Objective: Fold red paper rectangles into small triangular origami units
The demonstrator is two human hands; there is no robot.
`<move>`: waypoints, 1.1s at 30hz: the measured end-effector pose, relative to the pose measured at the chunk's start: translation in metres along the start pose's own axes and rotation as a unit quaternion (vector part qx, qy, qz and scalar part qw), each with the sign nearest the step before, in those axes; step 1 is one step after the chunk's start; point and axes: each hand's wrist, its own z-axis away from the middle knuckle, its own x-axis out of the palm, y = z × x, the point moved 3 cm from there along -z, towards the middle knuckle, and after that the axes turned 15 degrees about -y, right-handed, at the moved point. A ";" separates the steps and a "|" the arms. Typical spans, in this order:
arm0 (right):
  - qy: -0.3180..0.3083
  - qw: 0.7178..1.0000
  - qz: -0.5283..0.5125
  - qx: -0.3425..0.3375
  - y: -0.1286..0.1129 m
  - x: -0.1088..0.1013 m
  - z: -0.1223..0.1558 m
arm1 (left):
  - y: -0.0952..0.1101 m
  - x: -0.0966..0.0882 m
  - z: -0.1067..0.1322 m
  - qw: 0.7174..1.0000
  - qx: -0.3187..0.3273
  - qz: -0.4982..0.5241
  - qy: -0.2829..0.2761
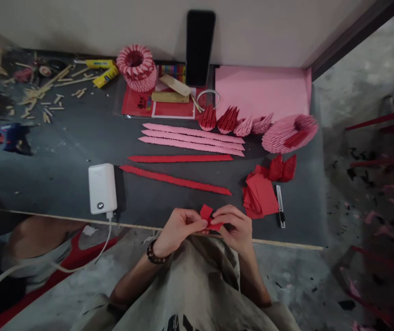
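At the table's front edge, my left hand (pixel 184 228) and my right hand (pixel 235 226) pinch a small piece of red paper (pixel 206 211) between them. The paper is partly folded, with one flap sticking up; my fingers hide some of it. A stack of red paper rectangles (pixel 261 193) lies fanned out to the right of my right hand, with a utility knife (pixel 280 207) beside it. Ahead of my hands lie two long red folded-paper strips (pixel 179 180) and several pink ones (pixel 192 140).
A white power bank (pixel 102 188) with a cable stands left. Folded-paper pieces (pixel 289 134), pink sheets (pixel 262 89), a phone (pixel 200 48) and a paper vase (pixel 136 68) line the back. Wood sticks (pixel 41 94), glue tubes (pixel 105 76) and a blue glue gun (pixel 15 137) lie far left.
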 end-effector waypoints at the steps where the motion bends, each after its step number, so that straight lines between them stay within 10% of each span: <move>1: -0.007 0.999 -0.020 0.028 0.001 0.001 -0.001 | -0.001 -0.001 0.000 1.000 0.008 -0.015 0.003; 8: 0.064 0.951 -0.200 0.225 0.011 0.024 0.006 | 0.004 -0.005 0.001 0.993 0.022 -0.115 0.023; 23: 0.193 0.929 -0.185 0.254 0.001 0.037 0.006 | 0.004 0.007 0.003 0.954 0.073 -0.268 0.110; 33: 0.128 0.945 -0.191 0.232 0.002 0.038 0.002 | 0.012 0.006 0.005 0.924 0.112 -0.355 0.087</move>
